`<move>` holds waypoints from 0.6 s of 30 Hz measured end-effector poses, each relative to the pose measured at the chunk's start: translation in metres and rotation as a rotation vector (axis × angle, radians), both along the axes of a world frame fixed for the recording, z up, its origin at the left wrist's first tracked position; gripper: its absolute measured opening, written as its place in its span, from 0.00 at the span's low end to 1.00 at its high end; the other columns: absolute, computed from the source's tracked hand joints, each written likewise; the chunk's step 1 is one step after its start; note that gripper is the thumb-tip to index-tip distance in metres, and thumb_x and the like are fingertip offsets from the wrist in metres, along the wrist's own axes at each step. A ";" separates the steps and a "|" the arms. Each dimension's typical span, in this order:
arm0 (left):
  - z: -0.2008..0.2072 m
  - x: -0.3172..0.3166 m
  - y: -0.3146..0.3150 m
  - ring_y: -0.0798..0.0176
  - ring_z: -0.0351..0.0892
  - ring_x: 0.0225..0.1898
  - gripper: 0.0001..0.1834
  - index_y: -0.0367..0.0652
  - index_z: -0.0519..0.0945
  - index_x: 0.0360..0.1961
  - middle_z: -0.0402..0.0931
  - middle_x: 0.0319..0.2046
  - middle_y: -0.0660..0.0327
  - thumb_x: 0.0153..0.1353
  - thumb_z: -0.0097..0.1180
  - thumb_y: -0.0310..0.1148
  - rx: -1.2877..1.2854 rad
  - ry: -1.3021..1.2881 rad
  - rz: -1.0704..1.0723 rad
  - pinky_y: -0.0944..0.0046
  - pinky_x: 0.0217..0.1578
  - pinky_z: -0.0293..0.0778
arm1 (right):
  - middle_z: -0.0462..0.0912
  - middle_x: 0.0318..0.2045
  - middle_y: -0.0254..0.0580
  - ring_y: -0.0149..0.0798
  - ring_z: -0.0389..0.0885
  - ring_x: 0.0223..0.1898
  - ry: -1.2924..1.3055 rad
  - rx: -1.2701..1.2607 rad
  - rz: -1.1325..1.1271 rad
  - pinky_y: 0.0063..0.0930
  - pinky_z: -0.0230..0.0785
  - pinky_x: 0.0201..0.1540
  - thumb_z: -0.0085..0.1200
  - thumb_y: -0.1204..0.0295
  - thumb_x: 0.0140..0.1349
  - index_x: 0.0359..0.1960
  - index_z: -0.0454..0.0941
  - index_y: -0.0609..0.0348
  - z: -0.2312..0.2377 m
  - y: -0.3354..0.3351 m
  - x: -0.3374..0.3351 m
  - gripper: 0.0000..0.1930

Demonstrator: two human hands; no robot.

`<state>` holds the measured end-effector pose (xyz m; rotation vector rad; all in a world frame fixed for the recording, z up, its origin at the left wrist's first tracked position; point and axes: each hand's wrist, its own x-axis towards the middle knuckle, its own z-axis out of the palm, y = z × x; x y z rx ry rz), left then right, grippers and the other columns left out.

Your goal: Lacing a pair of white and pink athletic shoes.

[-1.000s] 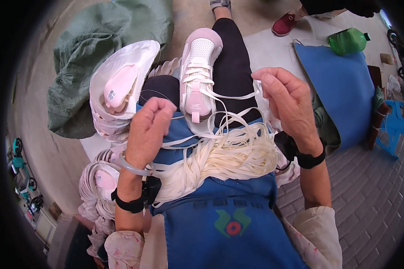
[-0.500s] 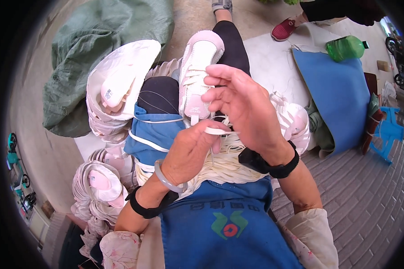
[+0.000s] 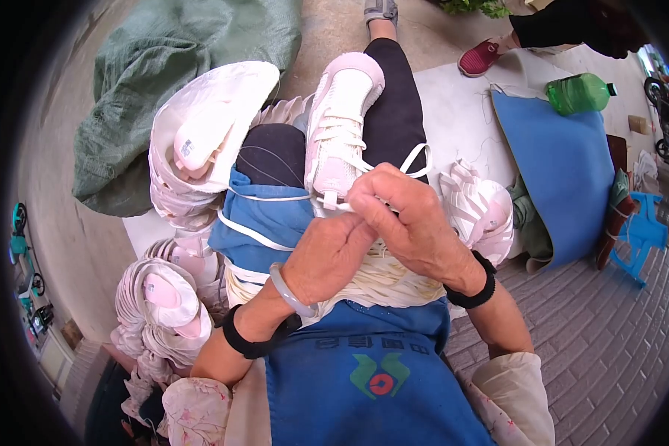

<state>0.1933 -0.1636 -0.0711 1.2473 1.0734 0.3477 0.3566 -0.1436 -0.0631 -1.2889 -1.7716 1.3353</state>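
A white and pale pink shoe upper lies across my lap between my black-clad legs, its toe pointing away and its front crossed by lacing. A white shoelace loops out beside my right hand. At the upper's near end my two hands meet, both closed. My left hand pinches the lace, and my right hand's fingers curl around it; the exact grip point is hidden by the fingers. Under my hands a bundle of cream laces rests on my blue apron. Another lace end trails over the apron at left.
Stacked shoe uppers stand left, lower left and right of my lap. A green sack lies at far left. At right are a blue mat, a green bottle and a blue stool. Another person's red shoe shows beyond.
My right hand has gone from raised with spread fingers to closed beside my left. A lace loop now stands out to its right. The view has shifted slightly.
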 end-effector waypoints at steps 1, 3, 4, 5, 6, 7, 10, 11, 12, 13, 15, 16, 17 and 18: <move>0.004 0.000 0.004 0.59 0.70 0.20 0.22 0.31 0.77 0.37 0.72 0.19 0.49 0.69 0.40 0.42 -0.082 -0.002 0.036 0.62 0.25 0.67 | 0.75 0.27 0.47 0.45 0.76 0.29 0.027 -0.071 -0.081 0.31 0.68 0.32 0.49 0.72 0.62 0.32 0.73 0.65 0.000 0.002 0.001 0.07; 0.006 -0.002 0.008 0.67 0.67 0.20 0.22 0.35 0.77 0.37 0.71 0.18 0.59 0.70 0.38 0.43 -0.138 -0.060 0.137 0.67 0.25 0.65 | 0.74 0.23 0.43 0.36 0.77 0.26 0.080 -0.147 -0.193 0.28 0.67 0.31 0.46 0.71 0.65 0.32 0.72 0.65 -0.004 0.010 0.007 0.09; 0.008 -0.005 0.011 0.75 0.65 0.20 0.22 0.39 0.77 0.38 0.70 0.16 0.68 0.71 0.36 0.45 -0.191 -0.117 0.238 0.72 0.24 0.62 | 0.74 0.23 0.43 0.36 0.77 0.26 0.079 -0.148 -0.194 0.28 0.67 0.31 0.46 0.71 0.65 0.32 0.72 0.65 -0.005 0.016 0.010 0.09; 0.010 -0.014 0.021 0.76 0.64 0.20 0.17 0.38 0.76 0.44 0.70 0.17 0.70 0.70 0.41 0.40 -0.179 -0.086 0.191 0.72 0.23 0.62 | 0.75 0.26 0.39 0.30 0.76 0.26 0.163 -0.320 -0.216 0.22 0.68 0.31 0.45 0.70 0.67 0.34 0.72 0.66 -0.005 0.022 0.014 0.10; 0.003 -0.018 0.025 0.76 0.64 0.20 0.17 0.38 0.76 0.44 0.70 0.17 0.70 0.70 0.41 0.40 -0.182 -0.087 0.196 0.72 0.23 0.62 | 0.76 0.29 0.36 0.24 0.75 0.27 0.246 -0.494 -0.232 0.17 0.69 0.31 0.44 0.69 0.69 0.36 0.72 0.66 -0.007 0.027 0.014 0.11; -0.004 -0.019 0.029 0.77 0.65 0.20 0.14 0.38 0.76 0.43 0.70 0.17 0.69 0.69 0.43 0.37 0.022 0.065 0.225 0.72 0.22 0.62 | 0.75 0.27 0.35 0.23 0.75 0.25 0.253 -0.491 -0.172 0.18 0.70 0.30 0.44 0.71 0.68 0.37 0.71 0.66 -0.008 0.030 0.016 0.09; -0.022 -0.021 0.042 0.72 0.68 0.17 0.09 0.39 0.76 0.43 0.71 0.16 0.63 0.65 0.49 0.29 0.337 0.299 0.245 0.67 0.19 0.63 | 0.75 0.27 0.34 0.22 0.74 0.24 0.084 -0.486 -0.095 0.18 0.69 0.29 0.45 0.72 0.67 0.37 0.71 0.67 -0.014 0.035 0.011 0.08; -0.024 -0.020 0.046 0.66 0.70 0.17 0.08 0.41 0.76 0.42 0.71 0.16 0.59 0.64 0.50 0.30 0.437 0.384 0.210 0.64 0.19 0.64 | 0.76 0.22 0.43 0.33 0.77 0.22 0.035 -0.476 -0.124 0.26 0.69 0.28 0.47 0.75 0.62 0.32 0.73 0.68 -0.015 0.037 0.009 0.07; -0.026 -0.019 0.048 0.61 0.71 0.16 0.07 0.42 0.76 0.42 0.71 0.16 0.55 0.63 0.51 0.30 0.538 0.469 0.172 0.62 0.20 0.65 | 0.76 0.22 0.43 0.33 0.77 0.22 0.034 -0.478 -0.122 0.26 0.69 0.28 0.47 0.75 0.62 0.32 0.73 0.68 -0.021 0.036 0.008 0.07; -0.028 -0.017 0.051 0.61 0.71 0.16 0.07 0.42 0.76 0.42 0.71 0.16 0.55 0.63 0.51 0.30 0.537 0.469 0.173 0.62 0.20 0.65 | 0.77 0.24 0.47 0.39 0.78 0.26 -0.104 -0.195 -0.086 0.30 0.70 0.31 0.48 0.76 0.61 0.32 0.74 0.68 -0.030 0.034 0.009 0.06; -0.032 -0.014 0.053 0.51 0.73 0.18 0.07 0.44 0.76 0.40 0.71 0.17 0.51 0.62 0.52 0.30 0.559 0.505 0.164 0.58 0.21 0.66 | 0.77 0.27 0.51 0.46 0.79 0.29 -0.238 0.085 -0.049 0.34 0.70 0.34 0.49 0.76 0.59 0.33 0.75 0.67 -0.033 0.033 0.009 0.06; -0.034 -0.015 0.053 0.51 0.73 0.18 0.07 0.44 0.76 0.40 0.71 0.17 0.51 0.62 0.52 0.30 0.556 0.506 0.162 0.58 0.21 0.66 | 0.76 0.28 0.52 0.50 0.77 0.32 -0.255 0.050 -0.033 0.37 0.70 0.36 0.51 0.76 0.58 0.34 0.75 0.66 -0.028 0.033 0.007 0.06; -0.036 -0.016 0.053 0.50 0.74 0.19 0.06 0.44 0.76 0.40 0.72 0.17 0.51 0.62 0.53 0.31 0.564 0.494 0.170 0.58 0.21 0.66 | 0.76 0.29 0.54 0.54 0.76 0.34 -0.271 0.015 -0.018 0.40 0.69 0.38 0.52 0.76 0.57 0.34 0.76 0.66 -0.025 0.032 0.006 0.06; -0.037 -0.015 0.054 0.49 0.75 0.20 0.06 0.44 0.76 0.39 0.73 0.18 0.51 0.61 0.53 0.31 0.575 0.482 0.178 0.57 0.22 0.66 | 0.76 0.29 0.54 0.54 0.76 0.34 -0.271 0.014 -0.019 0.40 0.69 0.38 0.52 0.76 0.57 0.34 0.76 0.66 -0.026 0.032 0.007 0.06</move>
